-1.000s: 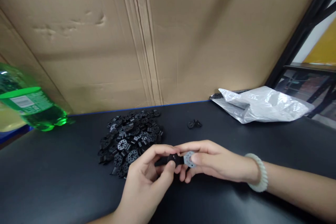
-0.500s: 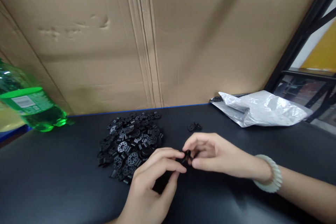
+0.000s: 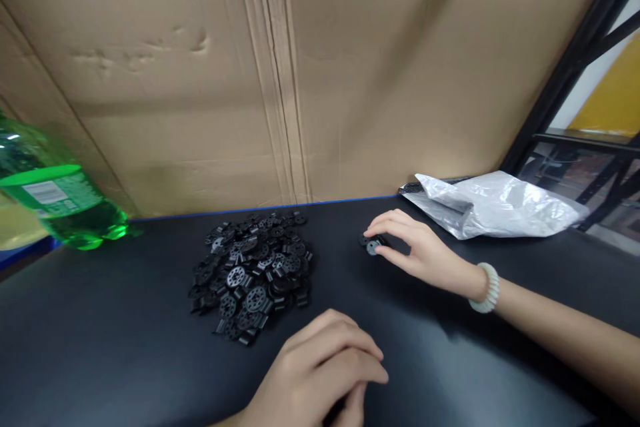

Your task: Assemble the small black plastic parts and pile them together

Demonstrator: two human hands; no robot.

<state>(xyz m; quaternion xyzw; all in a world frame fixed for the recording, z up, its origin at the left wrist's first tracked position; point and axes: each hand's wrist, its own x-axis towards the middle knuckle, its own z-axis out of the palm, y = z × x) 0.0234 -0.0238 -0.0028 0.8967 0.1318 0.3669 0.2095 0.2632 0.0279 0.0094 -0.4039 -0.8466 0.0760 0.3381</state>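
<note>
My right hand (image 3: 417,250), wearing a pale coiled band at the wrist, pinches a small black plastic wheel-like part (image 3: 371,249) between thumb and fingers. It holds the part low at the small group of similar black pieces (image 3: 363,239), which it partly covers. My left hand (image 3: 325,370) is at the bottom middle, over the table, with its fingers bent and held together; nothing shows at its fingertips. Left of centre is a heap of black round parts with holes and small clip-like ends (image 3: 253,273), apart from both hands.
A black table (image 3: 125,320) lies under everything, with a cardboard wall (image 3: 200,100) behind. At the left stands a green bottle (image 3: 65,200). A silvery plastic bag (image 3: 505,207) lies at the back right, near a black metal frame (image 3: 550,67).
The hands have come apart. My right hand has moved up and away with the black part to the small group; my left has drawn back toward me and to the right.
</note>
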